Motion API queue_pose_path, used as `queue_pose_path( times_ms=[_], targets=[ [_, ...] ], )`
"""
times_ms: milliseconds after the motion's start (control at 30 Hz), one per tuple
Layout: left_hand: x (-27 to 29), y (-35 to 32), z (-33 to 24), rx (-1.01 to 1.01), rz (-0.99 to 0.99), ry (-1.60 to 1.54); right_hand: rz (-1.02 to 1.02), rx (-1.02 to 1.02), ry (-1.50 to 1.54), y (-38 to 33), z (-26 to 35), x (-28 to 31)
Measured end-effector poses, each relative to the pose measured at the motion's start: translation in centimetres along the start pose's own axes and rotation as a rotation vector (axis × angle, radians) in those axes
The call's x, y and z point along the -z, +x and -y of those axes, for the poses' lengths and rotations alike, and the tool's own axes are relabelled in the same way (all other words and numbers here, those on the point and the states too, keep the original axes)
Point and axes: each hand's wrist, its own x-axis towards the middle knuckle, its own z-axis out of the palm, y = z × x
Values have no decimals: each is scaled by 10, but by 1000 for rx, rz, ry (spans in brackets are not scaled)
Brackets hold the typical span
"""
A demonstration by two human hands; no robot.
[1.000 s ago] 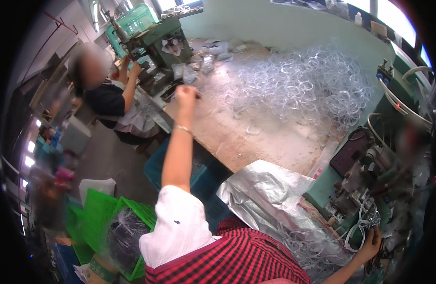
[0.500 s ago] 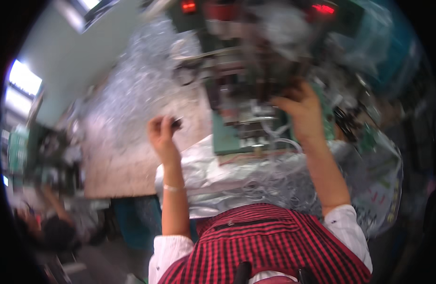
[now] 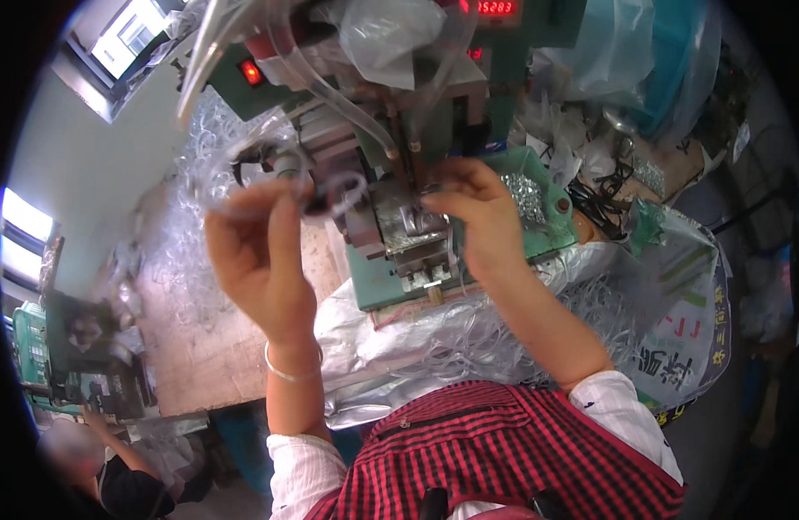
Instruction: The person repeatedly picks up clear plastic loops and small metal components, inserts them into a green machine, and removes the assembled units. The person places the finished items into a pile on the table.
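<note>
My left hand (image 3: 265, 251) is closed in a pinch to the left of a green bench machine (image 3: 373, 282). Between its fingertips is a loop of clear tubing (image 3: 352, 186), blurred by motion; a dark spot beside the fingertips is too smeared to name. My right hand (image 3: 482, 212) reaches to the machine's metal working head, thumb and fingers drawn together beside the upright tool (image 3: 404, 165). What those fingers hold, if anything, is hidden. Just below them lies the metal block (image 3: 412, 225) of the machine.
A green tray (image 3: 555, 221) of small shiny metal parts adjoins the machine on the right. Clear tubing rings (image 3: 209, 147) are heaped at the back left; more (image 3: 469, 347) lie on silvery sheeting before me. Another person (image 3: 131, 477) sits at lower left.
My left hand has come up and nearer the machine, and a clear loop now shows at its fingers. My right hand stays by the working head. The view has shifted and is sharper.
</note>
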Motion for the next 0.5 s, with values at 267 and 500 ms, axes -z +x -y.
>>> queue_pose_path(
  times_ms=[267, 500],
  targets=[
    [0, -89, 21, -321, 335, 314, 9, 165, -427, 2, 40, 55],
    [13, -55, -35, 167, 563, -244, 225, 232, -589, 3, 14, 15]
  ],
)
